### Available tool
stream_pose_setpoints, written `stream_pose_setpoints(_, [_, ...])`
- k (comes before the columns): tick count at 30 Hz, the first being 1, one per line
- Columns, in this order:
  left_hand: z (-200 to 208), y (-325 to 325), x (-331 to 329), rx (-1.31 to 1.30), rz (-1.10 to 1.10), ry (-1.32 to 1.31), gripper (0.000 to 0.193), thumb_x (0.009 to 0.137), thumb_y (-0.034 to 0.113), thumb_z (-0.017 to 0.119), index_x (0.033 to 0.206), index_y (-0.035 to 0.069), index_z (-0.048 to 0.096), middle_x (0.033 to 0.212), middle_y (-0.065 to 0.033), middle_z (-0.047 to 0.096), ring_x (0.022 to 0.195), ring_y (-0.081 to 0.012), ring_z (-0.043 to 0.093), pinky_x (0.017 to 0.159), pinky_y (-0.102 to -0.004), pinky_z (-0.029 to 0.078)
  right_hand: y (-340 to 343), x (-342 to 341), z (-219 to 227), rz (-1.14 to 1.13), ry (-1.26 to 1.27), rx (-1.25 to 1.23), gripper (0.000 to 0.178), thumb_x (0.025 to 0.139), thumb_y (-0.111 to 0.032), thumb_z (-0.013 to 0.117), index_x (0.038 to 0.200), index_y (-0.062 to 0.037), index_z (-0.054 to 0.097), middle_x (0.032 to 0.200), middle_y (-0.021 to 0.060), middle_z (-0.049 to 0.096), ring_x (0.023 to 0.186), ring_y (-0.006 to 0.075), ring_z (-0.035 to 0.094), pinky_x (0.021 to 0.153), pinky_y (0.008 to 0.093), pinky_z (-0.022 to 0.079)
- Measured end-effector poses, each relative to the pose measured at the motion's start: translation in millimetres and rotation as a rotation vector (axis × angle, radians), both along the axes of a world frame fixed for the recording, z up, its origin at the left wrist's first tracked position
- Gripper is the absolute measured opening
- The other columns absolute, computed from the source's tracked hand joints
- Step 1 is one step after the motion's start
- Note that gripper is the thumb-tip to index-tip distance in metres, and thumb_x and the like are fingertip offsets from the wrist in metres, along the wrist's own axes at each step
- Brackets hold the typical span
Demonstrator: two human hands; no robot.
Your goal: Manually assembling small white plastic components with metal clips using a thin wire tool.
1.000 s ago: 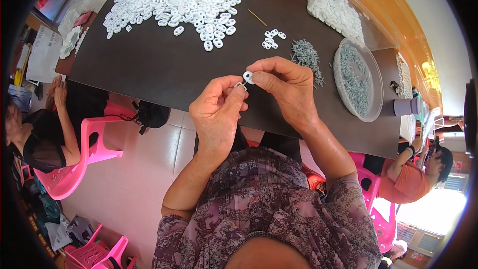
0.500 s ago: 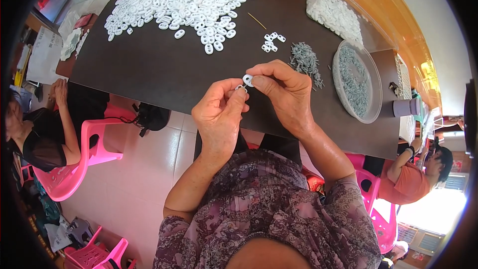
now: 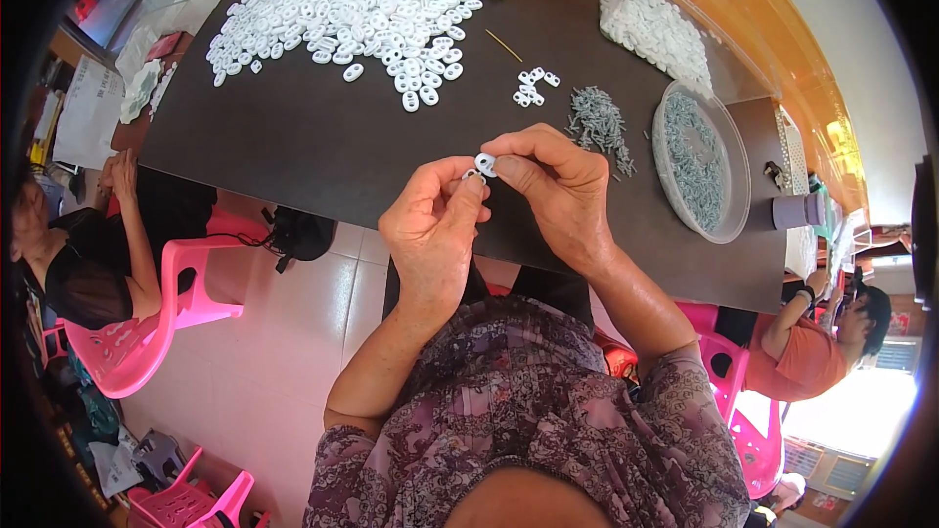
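Between finger and thumb of my right hand [image 3: 558, 191] is a small white oval plastic piece with holes [image 3: 484, 164]. My left hand [image 3: 435, 225] pinches a small white plastic part [image 3: 470, 175] just below it, mostly hidden by the fingertips. The two parts meet or overlap; whether they are joined I cannot tell. Both hands are closed, over the near edge of the dark table [image 3: 284, 152]. Beyond my right hand lie a few white two-holed pieces [image 3: 531, 86] and a heap of grey screws [image 3: 599, 120].
A large pile of white oval pieces [image 3: 342, 24] covers the far left. A round clear tub [image 3: 740, 198] of grey screws stands at right, near a clear box of white parts [image 3: 655, 34]. A thin stick [image 3: 504, 45] lies mid-table. People sit on both sides.
The right hand has shifted slightly down, bringing its white oval piece closer onto the part in my left hand. Both hands keep their pinch.
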State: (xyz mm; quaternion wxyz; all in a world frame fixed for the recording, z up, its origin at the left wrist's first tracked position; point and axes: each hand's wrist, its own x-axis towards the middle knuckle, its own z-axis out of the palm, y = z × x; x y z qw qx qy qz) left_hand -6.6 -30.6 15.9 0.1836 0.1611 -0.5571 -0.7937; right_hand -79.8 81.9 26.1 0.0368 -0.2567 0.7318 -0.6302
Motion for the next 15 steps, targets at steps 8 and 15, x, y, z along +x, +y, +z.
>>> stream_pose_setpoints(8, [-6.7, 1.7, -2.0, 0.046, -0.008, 0.062, 0.023, 0.088, 0.000, 0.057, 0.111, -0.001, 0.059, 0.080, -0.0016, 0.060, 0.064, -0.0046, 0.055, 0.053, -0.0164, 0.044, -1.9, -1.4, 0.7, 0.023, -0.011, 0.004, 0.012, 0.080, 0.003, 0.061, 0.090, -0.0004, 0.066, 0.081, 0.0046, 0.061, 0.076, 0.0114, 0.059, 0.068, 0.0242, 0.047])
stream_pose_setpoints(15, [-11.6, 2.7, -2.3, 0.078, -0.030, 0.128, 0.027, 0.089, 0.002, 0.058, 0.116, -0.002, 0.057, 0.083, -0.0028, 0.060, 0.066, -0.0058, 0.055, 0.056, -0.0168, 0.045, -1.8, -3.7, 1.7, 0.025, -0.056, 0.007, 0.011, 0.080, 0.004, 0.060, 0.089, 0.0004, 0.065, 0.081, 0.0053, 0.062, 0.076, 0.0118, 0.059, 0.068, 0.0251, 0.048])
